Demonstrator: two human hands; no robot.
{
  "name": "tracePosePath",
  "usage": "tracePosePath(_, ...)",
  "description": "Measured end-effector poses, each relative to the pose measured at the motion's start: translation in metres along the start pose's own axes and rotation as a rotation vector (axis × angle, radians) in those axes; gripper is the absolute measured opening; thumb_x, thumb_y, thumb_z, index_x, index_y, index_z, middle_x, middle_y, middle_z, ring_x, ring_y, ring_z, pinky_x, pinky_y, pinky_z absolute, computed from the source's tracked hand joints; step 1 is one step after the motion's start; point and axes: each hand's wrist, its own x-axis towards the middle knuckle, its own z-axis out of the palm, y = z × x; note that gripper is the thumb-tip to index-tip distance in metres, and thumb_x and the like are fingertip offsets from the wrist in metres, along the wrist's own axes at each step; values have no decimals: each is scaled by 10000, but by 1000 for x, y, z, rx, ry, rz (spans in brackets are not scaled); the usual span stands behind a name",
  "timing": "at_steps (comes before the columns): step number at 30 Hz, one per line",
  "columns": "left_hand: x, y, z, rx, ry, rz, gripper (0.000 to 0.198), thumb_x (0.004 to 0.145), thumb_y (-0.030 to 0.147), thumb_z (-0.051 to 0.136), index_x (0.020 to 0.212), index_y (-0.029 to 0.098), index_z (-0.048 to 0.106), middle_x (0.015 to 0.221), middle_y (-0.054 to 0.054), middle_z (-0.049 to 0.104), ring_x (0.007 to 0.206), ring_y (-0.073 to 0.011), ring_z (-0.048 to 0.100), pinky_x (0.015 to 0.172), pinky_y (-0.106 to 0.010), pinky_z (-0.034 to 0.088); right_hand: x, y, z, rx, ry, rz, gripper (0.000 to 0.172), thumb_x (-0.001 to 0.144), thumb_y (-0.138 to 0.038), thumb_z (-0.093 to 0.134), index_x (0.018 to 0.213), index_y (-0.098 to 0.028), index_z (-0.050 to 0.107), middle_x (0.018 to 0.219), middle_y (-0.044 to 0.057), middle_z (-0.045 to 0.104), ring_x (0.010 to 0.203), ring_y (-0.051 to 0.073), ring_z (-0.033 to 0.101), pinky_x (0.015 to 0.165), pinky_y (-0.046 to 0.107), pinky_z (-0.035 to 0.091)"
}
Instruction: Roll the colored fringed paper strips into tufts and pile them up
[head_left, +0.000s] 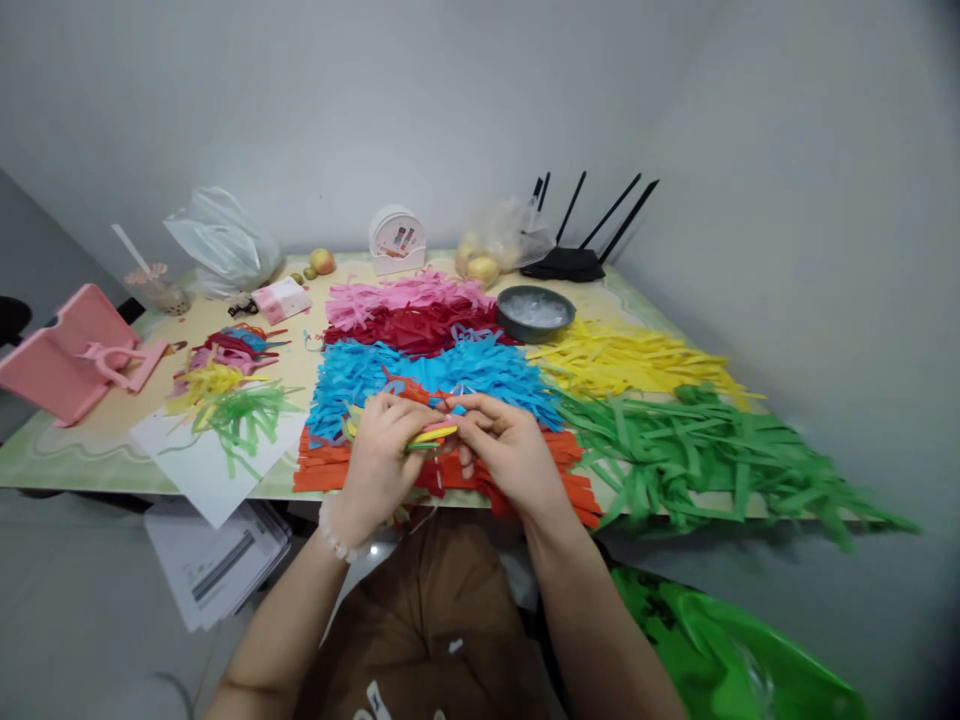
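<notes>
Yellow, pink and green paper strips (435, 434), seen from the head, are bunched and clamped in the left hand (386, 445) above orange fringe (322, 467). The right hand (506, 445) meets their tip; its grip, I cannot tell. Loosened fingers could spill strips.

A pale-grey wall (315, 110) is seen beyond the left hand (382, 455), joined by a second wall (832, 230) to the right of the right hand (510, 455). Under both hands, a table (82, 465) is topped in yellow and green; grey floor (75, 600) is seen below, to their left.
</notes>
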Motion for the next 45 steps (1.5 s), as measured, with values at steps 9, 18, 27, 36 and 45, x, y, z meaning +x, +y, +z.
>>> tracePosePath(9,-2,-55,5,33,10,-268,260,873,115,561,985,219,771,988,-56,767,919,-224,634,885,-386,450,16,-33,-49,425,653,-524,268,780,-375,765,813,-235,540,589,-89,529,404,51,406,346,145,316)
tracePosePath(18,11,-26,-10,-519,70,-530,221,862,332,644,930,146,743,773,-32,720,681,-154,628,658,-262,483,17,-17,-1,-103,111,-277,167,864,-357,666,901,-201,619,557,-65,556,436,83,489,422,204,377)
tracePosePath(27,9,-15,-13,-872,-172,-539,200,829,322,712,850,165,589,715,15,634,654,-119,596,631,-218,455,16,-10,15,-201,-132,-198,178,851,-332,636,916,-172,677,564,-28,620,517,134,601,532,247,441)
tracePosePath(36,4,-21,-9,-886,39,-689,311,766,418,776,924,156,724,834,-27,703,770,-154,617,761,-255,468,12,-12,10,-92,89,-231,280,854,-387,663,1048,-185,642,521,-87,472,450,87,392,464,229,320)
tracePosePath(45,6,-4,-11,-804,97,-674,313,768,394,762,972,157,760,890,-44,724,783,-162,624,733,-251,475,-5,-6,12,-152,46,-201,226,913,-358,594,1066,-229,488,532,-120,368,471,87,320,504,211,283)
